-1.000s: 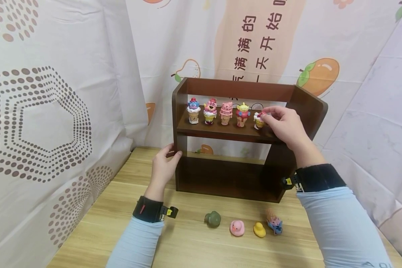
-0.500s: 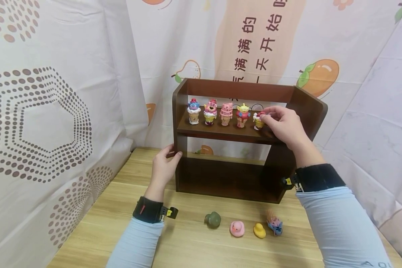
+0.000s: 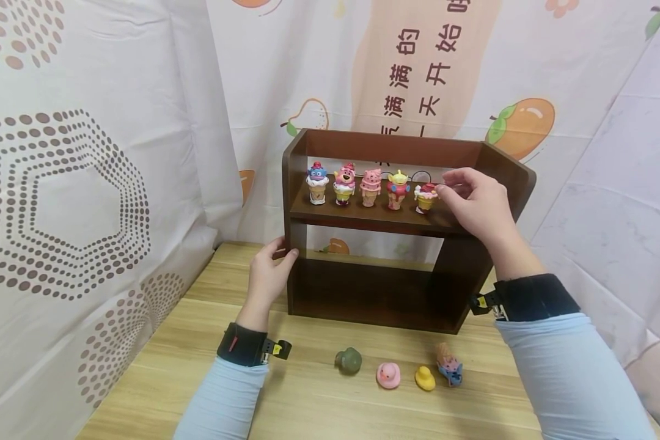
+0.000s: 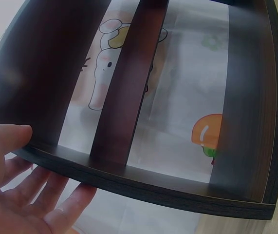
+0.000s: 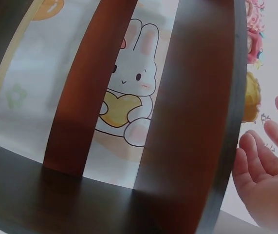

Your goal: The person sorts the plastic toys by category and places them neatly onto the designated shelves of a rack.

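Note:
A dark brown two-tier shelf (image 3: 396, 146) stands on the table. My left hand (image 3: 271, 272) holds its left side panel, thumb on the inner face and fingers outside, as the left wrist view shows around the panel edge (image 4: 143, 187). On the upper tier, several ice-cream-cone figurines stand upright in a row. The rightmost is a red-and-white-topped figurine (image 3: 425, 198) with a yellow cone (image 5: 252, 97). Just right of it is my right hand (image 3: 481, 205), fingers loosely bent with nothing between them; a gap shows between fingertips and cone in the right wrist view.
On the wooden table (image 3: 308, 403) before the shelf lie a dark green round toy (image 3: 349, 361), a pink duck (image 3: 388, 375), a yellow duck (image 3: 425, 379) and another cone figurine (image 3: 450, 366) on its side. Printed curtains (image 3: 253, 73) hang behind and at the sides.
My right hand has let go of the rightmost figurine and drawn slightly to the right. That figurine stays upright in the row. The left hand keeps its place on the panel.

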